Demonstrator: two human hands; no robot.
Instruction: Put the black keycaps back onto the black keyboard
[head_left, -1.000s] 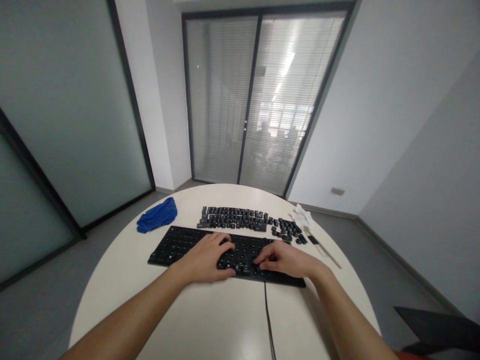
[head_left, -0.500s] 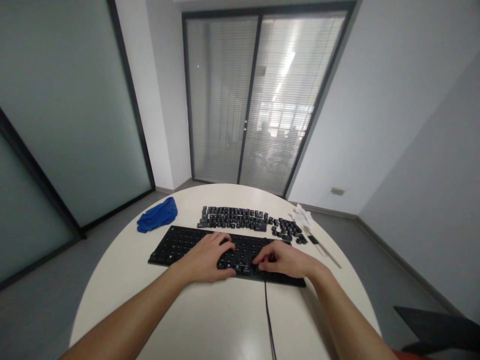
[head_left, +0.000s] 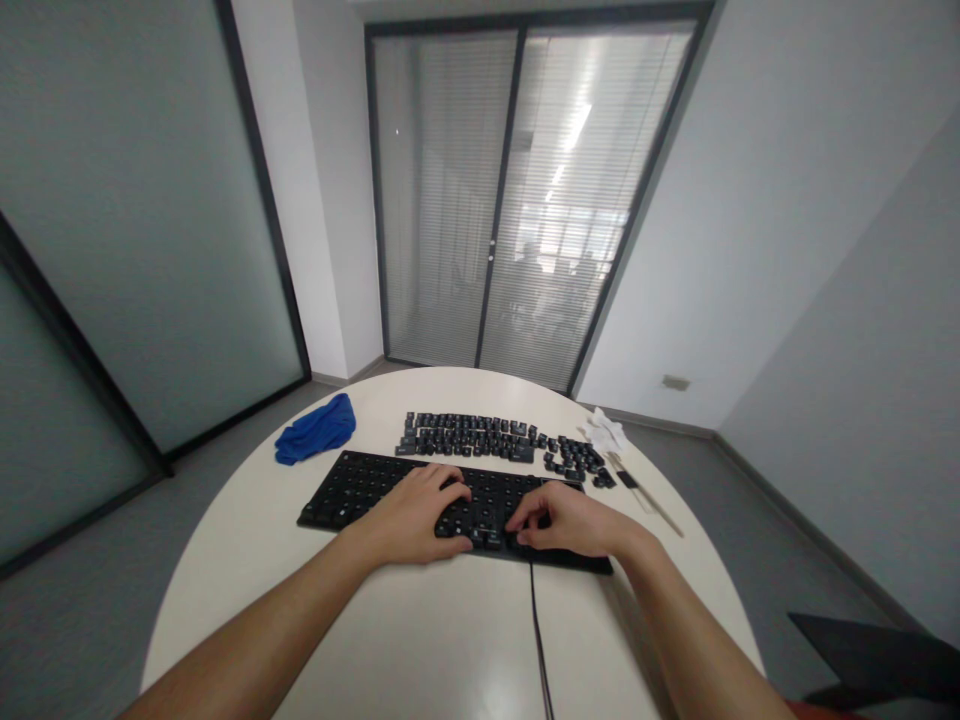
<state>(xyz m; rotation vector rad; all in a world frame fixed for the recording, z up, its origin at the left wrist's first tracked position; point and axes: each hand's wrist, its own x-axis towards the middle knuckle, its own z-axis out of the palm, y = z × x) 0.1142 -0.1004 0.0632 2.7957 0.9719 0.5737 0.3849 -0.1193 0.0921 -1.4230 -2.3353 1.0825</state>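
Note:
A black keyboard [head_left: 352,492] lies across the round white table [head_left: 247,560], and both of my hands rest on it. My left hand [head_left: 412,515] lies palm down over the middle keys with its fingers stretched forward and its thumb out to the right. My right hand [head_left: 574,520] sits on the right part of the keyboard. Its fingers are curled and its thumb and fingertips are pressed together down at the keys. Whether anything is between them is too small to see. Rows of loose black keycaps [head_left: 469,437] lie just behind the keyboard.
A blue cloth [head_left: 315,430] lies at the table's back left. A crumpled white tissue [head_left: 604,430] and a thin tool [head_left: 646,497] lie at the back right. The keyboard cable [head_left: 537,630] runs toward me. Glass doors with blinds stand beyond the table.

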